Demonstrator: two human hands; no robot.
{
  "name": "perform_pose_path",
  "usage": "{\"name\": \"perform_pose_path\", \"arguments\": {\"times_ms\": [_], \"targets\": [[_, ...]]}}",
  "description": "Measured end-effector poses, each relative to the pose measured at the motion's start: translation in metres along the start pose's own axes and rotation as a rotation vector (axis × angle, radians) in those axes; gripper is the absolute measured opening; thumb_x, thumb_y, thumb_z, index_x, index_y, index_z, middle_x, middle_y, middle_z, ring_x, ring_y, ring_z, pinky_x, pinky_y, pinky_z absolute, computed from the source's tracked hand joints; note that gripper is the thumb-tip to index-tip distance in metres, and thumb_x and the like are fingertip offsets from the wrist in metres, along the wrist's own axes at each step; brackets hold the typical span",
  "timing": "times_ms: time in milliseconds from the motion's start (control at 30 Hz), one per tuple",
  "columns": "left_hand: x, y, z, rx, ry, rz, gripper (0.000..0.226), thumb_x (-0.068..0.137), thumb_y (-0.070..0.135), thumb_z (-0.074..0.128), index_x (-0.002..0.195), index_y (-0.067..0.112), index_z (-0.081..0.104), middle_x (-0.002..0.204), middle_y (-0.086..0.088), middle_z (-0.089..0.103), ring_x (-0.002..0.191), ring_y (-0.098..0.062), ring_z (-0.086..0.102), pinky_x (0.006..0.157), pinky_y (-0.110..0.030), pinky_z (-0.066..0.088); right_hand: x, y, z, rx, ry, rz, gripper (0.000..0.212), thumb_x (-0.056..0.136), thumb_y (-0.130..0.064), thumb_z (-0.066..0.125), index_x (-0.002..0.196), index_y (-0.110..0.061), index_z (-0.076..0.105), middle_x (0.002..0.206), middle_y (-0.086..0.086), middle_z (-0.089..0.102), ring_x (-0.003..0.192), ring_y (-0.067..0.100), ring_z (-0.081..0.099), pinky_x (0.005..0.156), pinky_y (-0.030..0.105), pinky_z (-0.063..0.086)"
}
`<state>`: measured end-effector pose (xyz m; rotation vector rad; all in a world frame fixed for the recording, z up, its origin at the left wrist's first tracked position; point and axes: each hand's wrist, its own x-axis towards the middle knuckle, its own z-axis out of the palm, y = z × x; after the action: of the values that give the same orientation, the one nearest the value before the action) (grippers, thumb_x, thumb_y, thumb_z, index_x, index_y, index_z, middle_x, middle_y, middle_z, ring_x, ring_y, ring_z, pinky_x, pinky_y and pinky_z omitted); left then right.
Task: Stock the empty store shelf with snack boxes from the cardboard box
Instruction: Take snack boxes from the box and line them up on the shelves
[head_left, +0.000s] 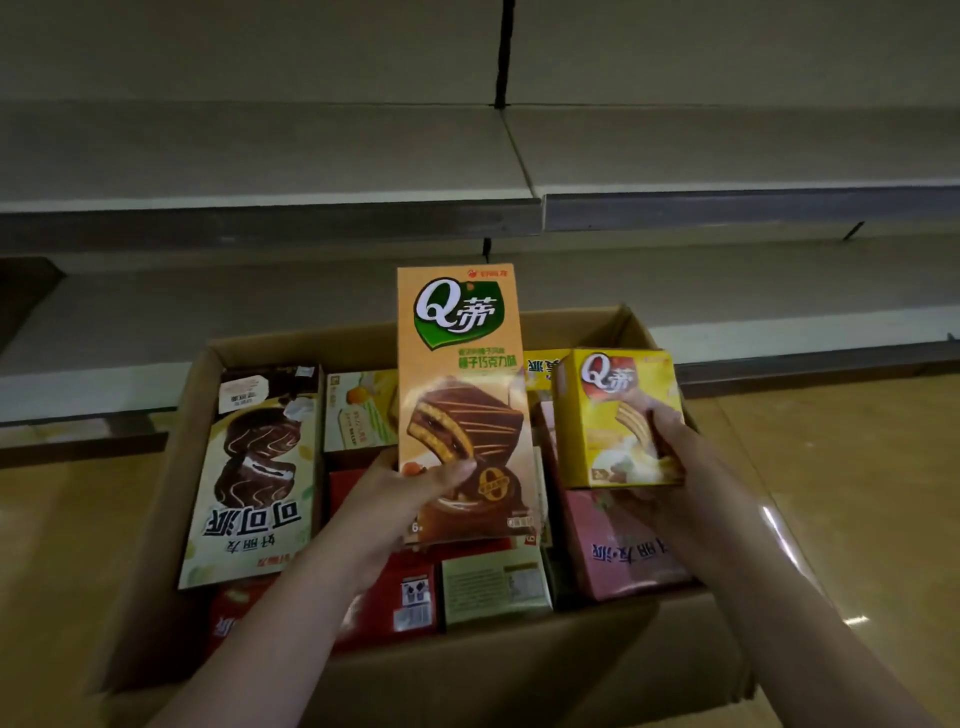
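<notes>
An open cardboard box (171, 467) sits on the floor in front of me, packed with several snack boxes. My left hand (400, 499) grips a tall orange snack box (460, 364) upright above the carton, thumb across its front. My right hand (670, 441) holds a smaller yellow snack box (608, 415) at the carton's right side, fingers curled round its right edge. A white and brown chocolate pie box (254, 478) lies flat at the carton's left. A pink box (623, 545) lies under the yellow one. The grey store shelf (311, 150) runs across the top, bare.
A lower shelf (779, 291) runs behind the carton, close to the floor. Red boxes (395, 597) and a pale green box (493, 582) fill the carton's near side. Tan floor (857, 467) stretches to the right and left of the carton.
</notes>
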<state>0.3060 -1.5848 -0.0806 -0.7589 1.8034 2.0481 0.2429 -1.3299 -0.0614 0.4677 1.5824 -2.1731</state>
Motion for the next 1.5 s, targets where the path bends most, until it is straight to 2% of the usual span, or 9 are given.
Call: {"name": "perform_pose_path", "arguments": {"times_ms": [300,433,533,633,900,1033,1200,1333,1500], "targets": [[-0.004,0.016,0.021,-0.057,0.059,0.096,0.1,0.028,0.067,0.089,0.118,0.034,0.06,0.113,0.006,0.071,0.113,-0.02,0.062,0.1,-0.049,0.045,-0.006,-0.009,0.001,0.004,0.067,-0.076,0.071,0.064,-0.058,0.077,0.12,-0.016,0.063,0.112,0.019,0.069,0.103,0.042,0.066,0.095,0.066,0.044],[-0.041,0.037,0.019,-0.007,0.145,0.062,0.088,0.027,0.07,0.085,0.105,0.042,0.055,0.107,0.012,0.066,0.104,-0.012,0.058,0.076,-0.034,0.046,-0.029,-0.029,0.003,0.009,0.095,-0.08,0.04,0.081,-0.042,0.067,0.113,-0.019,0.068,0.109,0.011,0.072,0.097,0.03,0.071,0.088,0.051,0.054],[-0.082,0.061,0.021,0.033,0.237,-0.01,0.107,0.019,0.07,0.083,0.117,0.042,0.049,0.119,0.006,0.062,0.113,-0.019,0.056,0.093,-0.044,0.047,-0.07,-0.054,0.011,0.039,0.239,0.006,0.024,0.08,-0.036,0.068,0.097,-0.02,0.071,0.095,0.011,0.074,0.08,0.025,0.073,0.083,0.05,0.054],[-0.134,0.096,0.03,-0.04,0.296,-0.065,0.123,0.012,0.075,0.081,0.124,0.036,0.048,0.121,0.002,0.063,0.117,-0.024,0.055,0.102,-0.051,0.041,-0.123,-0.103,0.028,0.03,0.275,0.061,0.028,0.084,-0.032,0.068,0.108,-0.017,0.067,0.094,0.008,0.075,0.08,0.023,0.074,0.082,0.047,0.055],[-0.296,0.272,0.04,-0.125,0.446,-0.005,0.097,0.011,0.073,0.082,0.098,0.036,0.06,0.099,0.007,0.069,0.098,-0.019,0.061,0.094,-0.047,0.046,-0.253,-0.275,0.086,0.051,0.169,0.161,0.035,0.086,-0.022,0.066,0.119,-0.012,0.062,0.101,0.015,0.073,0.086,0.025,0.073,0.076,0.041,0.056],[-0.36,0.344,0.042,-0.184,0.492,0.097,0.069,0.046,0.061,0.087,0.098,0.021,0.065,0.088,0.002,0.071,0.088,-0.016,0.062,0.08,-0.039,0.048,-0.292,-0.35,0.126,0.043,0.066,0.117,0.019,0.09,-0.018,0.062,0.108,-0.012,0.064,0.092,0.012,0.075,0.07,0.02,0.073,0.063,0.034,0.054],[-0.417,0.428,0.035,-0.193,0.576,0.293,0.039,0.074,0.026,0.08,0.101,0.025,0.052,0.087,0.005,0.063,0.074,-0.008,0.059,0.058,-0.026,0.042,-0.328,-0.444,0.185,0.06,-0.031,-0.082,0.04,0.083,-0.016,0.069,0.122,-0.018,0.057,0.106,0.011,0.072,0.091,0.023,0.072,0.077,0.038,0.055],[-0.459,0.489,0.015,-0.191,0.617,0.456,0.076,0.046,0.046,0.089,0.109,0.022,0.054,0.099,-0.003,0.069,0.087,-0.022,0.068,0.069,-0.034,0.053,-0.359,-0.501,0.231,0.145,-0.123,-0.243,0.052,0.071,-0.02,0.076,0.12,-0.02,0.057,0.112,0.012,0.069,0.086,0.02,0.073,0.085,0.044,0.054],[-0.5,0.555,-0.007,-0.255,0.586,0.677,0.06,0.051,0.035,0.086,0.105,0.024,0.06,0.096,-0.005,0.074,0.081,-0.019,0.072,0.066,-0.03,0.054,-0.398,-0.55,0.282,0.193,-0.304,-0.392,0.089,0.036,-0.037,0.094,0.116,-0.023,0.057,0.103,0.01,0.074,0.088,0.022,0.073,0.082,0.042,0.053]]}}
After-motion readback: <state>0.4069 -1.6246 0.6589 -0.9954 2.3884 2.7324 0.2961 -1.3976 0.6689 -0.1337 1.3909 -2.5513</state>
